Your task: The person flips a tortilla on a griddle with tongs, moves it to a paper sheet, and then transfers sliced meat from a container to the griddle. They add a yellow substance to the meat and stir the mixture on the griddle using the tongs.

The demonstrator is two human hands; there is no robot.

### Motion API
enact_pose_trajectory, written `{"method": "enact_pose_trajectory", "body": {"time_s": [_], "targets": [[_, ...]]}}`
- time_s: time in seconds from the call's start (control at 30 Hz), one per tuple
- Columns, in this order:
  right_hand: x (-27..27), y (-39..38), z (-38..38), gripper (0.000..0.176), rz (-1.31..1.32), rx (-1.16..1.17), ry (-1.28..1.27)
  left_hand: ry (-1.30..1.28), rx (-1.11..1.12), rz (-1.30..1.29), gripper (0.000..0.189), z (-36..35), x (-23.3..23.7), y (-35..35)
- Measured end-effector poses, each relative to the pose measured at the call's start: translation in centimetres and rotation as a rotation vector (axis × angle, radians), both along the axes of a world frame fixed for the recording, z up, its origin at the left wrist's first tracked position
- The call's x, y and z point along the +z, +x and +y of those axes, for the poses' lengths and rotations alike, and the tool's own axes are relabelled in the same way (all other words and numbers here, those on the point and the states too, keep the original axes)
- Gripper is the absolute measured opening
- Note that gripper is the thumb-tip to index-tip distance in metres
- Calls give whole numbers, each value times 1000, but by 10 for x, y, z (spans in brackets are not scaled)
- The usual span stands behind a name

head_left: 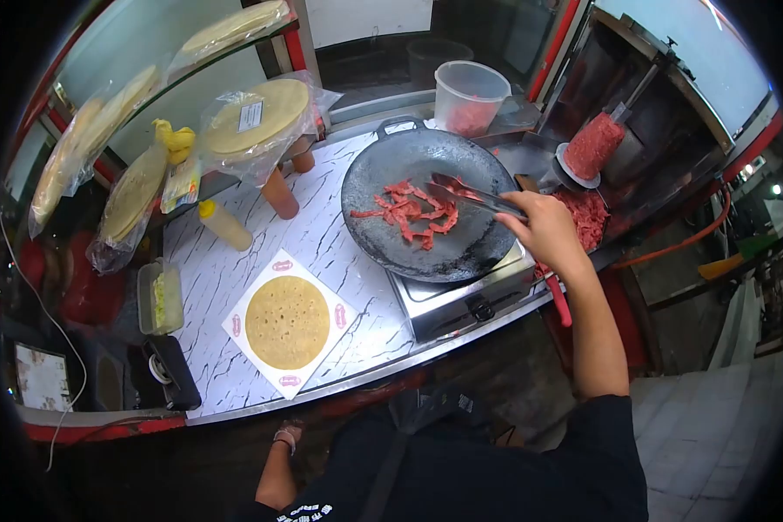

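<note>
My right hand (545,228) is closed around black tongs (480,197), whose tips reach into strips of reddish meat (409,214) on a dark round griddle pan (383,174). The pan sits on a steel portable gas stove (448,304). Below the counter's front edge hangs my left hand (291,431), a bracelet at its wrist; shadow hides how its fingers lie. On the counter to the left of the stove, a round flatbread (287,323) rests on a square white printed paper (291,383).
Behind the pan stands a clear tub (471,87) with meat. To the right are a meat spit (593,150), shaved meat (585,216) and a red handle (559,302). Sauce bottles (224,226), a lettuce container (172,300) and bagged flatbreads (265,117) are at left.
</note>
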State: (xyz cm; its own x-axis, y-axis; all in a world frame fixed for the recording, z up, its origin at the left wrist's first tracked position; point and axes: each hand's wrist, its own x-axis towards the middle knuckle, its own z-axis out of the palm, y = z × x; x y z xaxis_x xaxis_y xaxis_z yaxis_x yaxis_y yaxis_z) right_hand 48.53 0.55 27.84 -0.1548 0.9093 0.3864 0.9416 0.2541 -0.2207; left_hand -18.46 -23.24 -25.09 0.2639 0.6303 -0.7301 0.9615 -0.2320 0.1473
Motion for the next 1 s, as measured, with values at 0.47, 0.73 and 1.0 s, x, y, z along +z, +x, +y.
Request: {"method": "enact_pose_trajectory", "body": {"time_s": [0.47,0.73,1.0], "targets": [[-14,-14,-71,35,339,-41,-131,-61,37,40,51,15,0,-73],[-33,5,-12,34,239,-136,23,-193,20,77,50,20,5,-61],[-17,12,-4,36,101,-141,-24,-35,283,26,47,36,-1,-42]]}}
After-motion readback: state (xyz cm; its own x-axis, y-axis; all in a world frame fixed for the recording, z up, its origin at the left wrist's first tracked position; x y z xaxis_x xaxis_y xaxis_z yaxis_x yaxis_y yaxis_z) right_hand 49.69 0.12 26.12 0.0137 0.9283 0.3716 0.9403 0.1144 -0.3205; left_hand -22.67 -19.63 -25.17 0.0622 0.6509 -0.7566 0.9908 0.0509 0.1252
